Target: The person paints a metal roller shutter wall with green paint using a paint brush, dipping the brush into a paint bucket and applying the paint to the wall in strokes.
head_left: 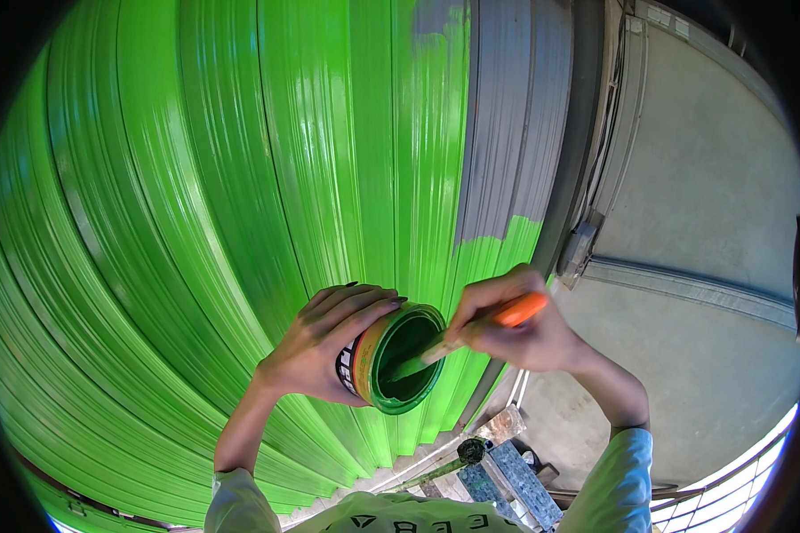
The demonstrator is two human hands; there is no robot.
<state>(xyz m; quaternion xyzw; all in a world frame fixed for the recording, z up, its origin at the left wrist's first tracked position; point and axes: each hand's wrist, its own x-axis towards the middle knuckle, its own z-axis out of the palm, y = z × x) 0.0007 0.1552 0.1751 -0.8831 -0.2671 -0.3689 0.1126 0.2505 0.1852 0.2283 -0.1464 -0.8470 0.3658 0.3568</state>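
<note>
My left hand (342, 333) is wrapped round a paint can (365, 360), tipped so its open mouth shows green paint inside. In my right hand (516, 329) is a paintbrush (519, 310) with an orange handle. Its bristle end dips into the can, coated in green. Behind both hands rises a ribbed metal wall (320, 178), mostly covered in glossy bright green. A grey unpainted strip (516, 115) runs down its right side, ending at a ragged green edge lower down.
A dark vertical post with cables borders the painted panels. Right of it stands a grey plastered wall (702, 151) with a conduit box (580, 246). Below lie blue-grey planks (511, 480) and a dark round object (472, 450). A window grille (729, 489) shows at lower right.
</note>
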